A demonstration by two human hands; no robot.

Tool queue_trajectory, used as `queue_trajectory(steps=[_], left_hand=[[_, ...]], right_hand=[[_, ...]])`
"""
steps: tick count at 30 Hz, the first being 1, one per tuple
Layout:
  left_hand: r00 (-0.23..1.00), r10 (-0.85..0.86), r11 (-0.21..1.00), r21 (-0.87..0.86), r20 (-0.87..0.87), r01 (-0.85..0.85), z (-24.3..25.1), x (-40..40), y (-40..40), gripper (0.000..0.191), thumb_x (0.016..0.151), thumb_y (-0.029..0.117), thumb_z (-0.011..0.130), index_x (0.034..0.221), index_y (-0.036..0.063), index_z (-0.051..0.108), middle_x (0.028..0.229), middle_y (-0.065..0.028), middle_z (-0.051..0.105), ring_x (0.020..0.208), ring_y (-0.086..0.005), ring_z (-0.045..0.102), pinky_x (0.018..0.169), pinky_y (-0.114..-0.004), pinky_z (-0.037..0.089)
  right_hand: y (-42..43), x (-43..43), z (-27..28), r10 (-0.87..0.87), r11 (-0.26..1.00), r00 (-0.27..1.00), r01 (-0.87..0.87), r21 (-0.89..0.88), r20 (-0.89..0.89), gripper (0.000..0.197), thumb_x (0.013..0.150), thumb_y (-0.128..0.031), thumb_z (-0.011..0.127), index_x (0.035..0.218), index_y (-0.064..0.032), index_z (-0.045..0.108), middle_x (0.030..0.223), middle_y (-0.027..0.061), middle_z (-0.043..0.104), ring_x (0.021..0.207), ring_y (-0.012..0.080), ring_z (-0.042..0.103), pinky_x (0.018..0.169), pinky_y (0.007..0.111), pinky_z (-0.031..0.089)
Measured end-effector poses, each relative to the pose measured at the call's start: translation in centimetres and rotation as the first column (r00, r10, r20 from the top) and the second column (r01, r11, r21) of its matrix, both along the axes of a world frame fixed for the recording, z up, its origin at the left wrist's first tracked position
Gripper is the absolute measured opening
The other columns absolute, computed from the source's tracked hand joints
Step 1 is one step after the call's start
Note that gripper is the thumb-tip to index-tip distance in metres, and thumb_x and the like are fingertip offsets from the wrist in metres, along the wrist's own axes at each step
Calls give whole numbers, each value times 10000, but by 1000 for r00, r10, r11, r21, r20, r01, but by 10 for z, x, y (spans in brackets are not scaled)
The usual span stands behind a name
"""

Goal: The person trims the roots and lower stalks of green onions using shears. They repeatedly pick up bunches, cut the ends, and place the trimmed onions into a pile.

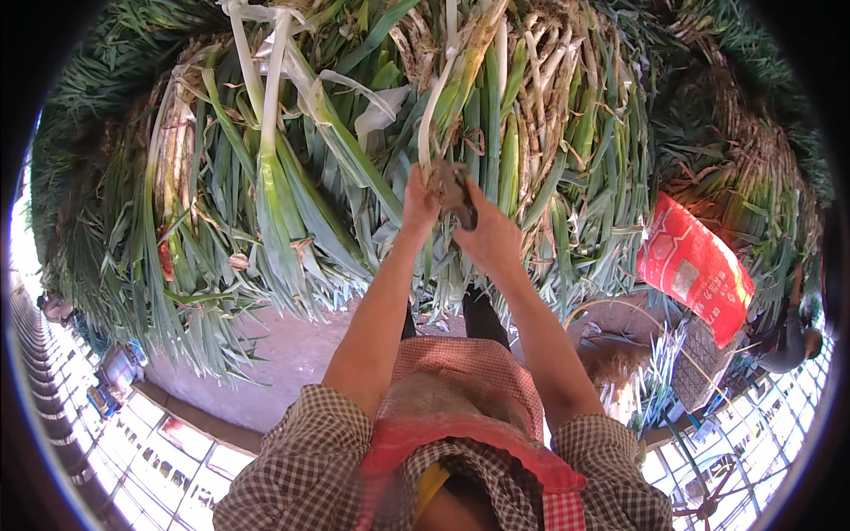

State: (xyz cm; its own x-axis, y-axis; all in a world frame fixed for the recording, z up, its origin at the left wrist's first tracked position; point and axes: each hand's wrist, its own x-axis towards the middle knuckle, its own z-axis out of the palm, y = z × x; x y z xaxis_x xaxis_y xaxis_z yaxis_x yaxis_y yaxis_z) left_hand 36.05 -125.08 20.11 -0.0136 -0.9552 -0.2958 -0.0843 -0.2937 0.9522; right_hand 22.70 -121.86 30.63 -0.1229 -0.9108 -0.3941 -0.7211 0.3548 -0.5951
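Note:
My left hand is closed around the pale shaft of a long green onion, which points away from me over the heap. Close beside it, my right hand grips a dirt-brown object with a dark edge. Whether this is a tool or a clod is unclear. The brown object meets the stalk at my left fingers. Beneath both hands spreads a big pile of green onions, their roots and dirty shafts towards the far side. Several cleaner white-shafted onions lie on the heap to the left.
Strips of clear plastic film lie among the leaves. A red printed sack rests at the right, above a patterned block. Another person is at the far right. Concrete floor shows below the pile.

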Motion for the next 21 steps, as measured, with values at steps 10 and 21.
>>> queue_trajectory(steps=[10, 21], left_hand=[[998, 10, 962, 274, -56, 6, 28, 10, 17, 183, 993, 230, 524, 1066, 66, 494, 762, 11, 460, 583, -83, 427, 506, -260, 402], [983, 51, 946, 325, -174, 8, 16, 24, 53, 179, 1000, 264, 525, 1062, 99, 496, 760, 44, 430, 622, -50, 416, 524, -218, 378]], right_hand=[[-55, 10, -14, -21, 999, 985, 13, -48, -173, 725, 715, -194, 594, 1415, -179, 405, 966, 180, 682, 885, 383, 662, 744, 480, 511], [-96, -5, -41, 4, 998, 933, -26, -57, -360, 705, 749, -232, 629, 1412, -181, 396, 905, 158, 664, 787, 363, 673, 633, 480, 528]])
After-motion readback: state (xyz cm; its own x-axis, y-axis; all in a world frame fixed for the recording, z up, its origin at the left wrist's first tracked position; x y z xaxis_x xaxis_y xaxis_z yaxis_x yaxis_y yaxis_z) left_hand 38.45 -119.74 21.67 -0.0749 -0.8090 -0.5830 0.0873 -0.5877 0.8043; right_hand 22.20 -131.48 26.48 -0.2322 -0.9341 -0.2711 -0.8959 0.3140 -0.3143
